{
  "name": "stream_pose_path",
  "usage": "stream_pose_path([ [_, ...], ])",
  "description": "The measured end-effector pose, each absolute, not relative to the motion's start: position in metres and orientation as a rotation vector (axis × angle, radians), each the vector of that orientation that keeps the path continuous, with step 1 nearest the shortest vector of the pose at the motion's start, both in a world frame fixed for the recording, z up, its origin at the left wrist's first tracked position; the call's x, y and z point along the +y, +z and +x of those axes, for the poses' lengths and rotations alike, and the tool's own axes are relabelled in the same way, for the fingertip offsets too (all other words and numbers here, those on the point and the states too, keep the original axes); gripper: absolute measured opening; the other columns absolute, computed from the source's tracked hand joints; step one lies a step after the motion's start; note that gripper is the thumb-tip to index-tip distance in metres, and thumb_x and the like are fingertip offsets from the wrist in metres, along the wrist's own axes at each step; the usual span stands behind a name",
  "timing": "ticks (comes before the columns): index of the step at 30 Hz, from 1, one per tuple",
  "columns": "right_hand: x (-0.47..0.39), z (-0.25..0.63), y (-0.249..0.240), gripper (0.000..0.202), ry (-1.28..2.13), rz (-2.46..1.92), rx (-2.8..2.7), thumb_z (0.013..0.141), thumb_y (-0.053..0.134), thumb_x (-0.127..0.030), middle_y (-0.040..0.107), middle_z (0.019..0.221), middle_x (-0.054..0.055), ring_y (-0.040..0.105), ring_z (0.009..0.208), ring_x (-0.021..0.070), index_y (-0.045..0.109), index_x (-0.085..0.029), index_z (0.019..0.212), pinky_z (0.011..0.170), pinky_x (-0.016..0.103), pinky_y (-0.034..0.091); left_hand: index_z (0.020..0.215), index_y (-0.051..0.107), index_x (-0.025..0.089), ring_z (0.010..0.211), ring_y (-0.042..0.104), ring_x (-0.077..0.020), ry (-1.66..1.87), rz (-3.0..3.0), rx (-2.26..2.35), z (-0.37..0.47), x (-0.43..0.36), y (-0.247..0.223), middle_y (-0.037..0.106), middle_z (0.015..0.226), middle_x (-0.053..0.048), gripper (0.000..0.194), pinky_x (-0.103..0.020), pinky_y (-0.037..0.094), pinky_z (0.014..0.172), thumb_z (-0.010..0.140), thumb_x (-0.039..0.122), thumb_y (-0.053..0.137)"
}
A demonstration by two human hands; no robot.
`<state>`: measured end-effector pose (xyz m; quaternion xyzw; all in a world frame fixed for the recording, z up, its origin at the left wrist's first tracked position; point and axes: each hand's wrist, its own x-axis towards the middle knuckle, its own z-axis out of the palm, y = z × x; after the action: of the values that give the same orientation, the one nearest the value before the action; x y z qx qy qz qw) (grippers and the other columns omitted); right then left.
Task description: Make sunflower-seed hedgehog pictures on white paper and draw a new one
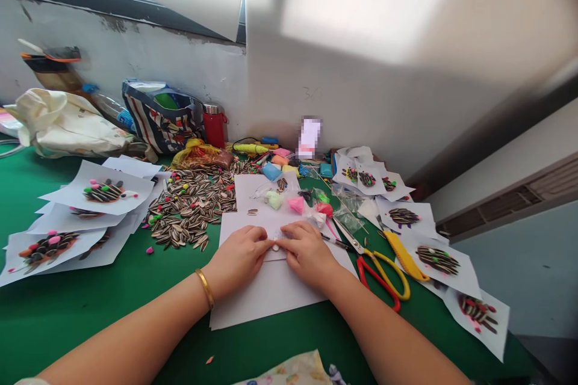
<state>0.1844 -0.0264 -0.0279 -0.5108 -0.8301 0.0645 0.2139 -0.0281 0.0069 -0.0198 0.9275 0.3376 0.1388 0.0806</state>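
A small white piece (pixel 276 247) is met from nine and three o'clock by the curled fingertips of the left hand (pixel 237 255) and right hand (pixel 309 255), presumably for steadying over white paper (pixel 266 301); whether it is pinched or only pressed cannot be told. Mostly covered, it shows no clear long axis or pointing end. Striped seeds (pixel 189 207) are heaped towards ten o'clock, probably for easy reach.
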Motion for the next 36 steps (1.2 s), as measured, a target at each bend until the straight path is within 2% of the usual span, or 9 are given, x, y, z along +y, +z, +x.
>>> stream_pose_path([
  [4,-0.0253,0.1849,-0.0294,0.033,0.175,-1.441,-2.299,0.084,0.058,-0.013,0.065,0.127,0.007,0.05,0.12,0.0283,0.075,-0.027,0.109,0.103,0.049,0.039,0.114,0.068,0.025,0.098,0.057,-0.0238,0.406,2.795,1.003,-0.0288,0.0072,-0.0209,0.063,0.105,-0.008,0.026,-0.041,0.049,0.088,0.095,0.021,0.05],
  [8,-0.0238,0.186,-0.03,0.036,0.2,-1.439,-2.244,0.084,0.056,-0.01,0.065,0.126,0.007,0.05,0.119,0.0266,0.074,-0.024,0.112,0.102,0.046,0.041,0.114,0.068,0.024,0.1,0.057,-0.0242,0.4,2.791,1.004,-0.0293,0.0076,-0.0213,0.062,0.106,-0.008,0.026,-0.041,0.049,0.089,0.095,0.022,0.05],
  [13,-0.0251,0.1836,-0.0301,0.039,0.208,-1.433,-2.277,0.082,0.057,-0.009,0.063,0.129,0.007,0.049,0.122,0.0269,0.073,-0.027,0.113,0.104,0.047,0.04,0.112,0.068,0.024,0.099,0.057,-0.0235,0.386,2.771,1.007,-0.028,0.0064,-0.0192,0.063,0.103,-0.008,0.026,-0.041,0.049,0.09,0.096,0.022,0.048],
  [23,-0.0227,0.1839,-0.0327,0.039,0.221,-1.453,-2.222,0.083,0.054,-0.009,0.063,0.13,0.008,0.049,0.122,0.0264,0.073,-0.024,0.113,0.104,0.046,0.041,0.111,0.069,0.024,0.099,0.057,-0.0237,0.411,2.779,0.999,-0.0289,0.0062,-0.0191,0.063,0.104,-0.008,0.025,-0.04,0.049,0.089,0.096,0.022,0.049],
  [32,-0.0229,0.183,-0.0337,0.039,0.251,-1.48,-2.254,0.082,0.055,-0.01,0.062,0.132,0.006,0.047,0.123,0.0278,0.074,-0.027,0.112,0.105,0.048,0.038,0.111,0.068,0.023,0.099,0.057,-0.0233,0.415,2.774,0.991,-0.0288,0.0057,-0.0175,0.062,0.103,-0.009,0.026,-0.04,0.049,0.089,0.097,0.023,0.047],
  [36,-0.0222,0.1827,-0.0329,0.043,0.257,-1.483,-2.228,0.083,0.054,-0.01,0.061,0.131,0.008,0.047,0.123,0.0271,0.07,-0.025,0.12,0.104,0.046,0.039,0.111,0.068,0.023,0.099,0.056,-0.0236,0.422,2.78,0.991,-0.0289,0.0059,-0.0186,0.062,0.103,-0.008,0.025,-0.04,0.049,0.089,0.096,0.022,0.047],
])
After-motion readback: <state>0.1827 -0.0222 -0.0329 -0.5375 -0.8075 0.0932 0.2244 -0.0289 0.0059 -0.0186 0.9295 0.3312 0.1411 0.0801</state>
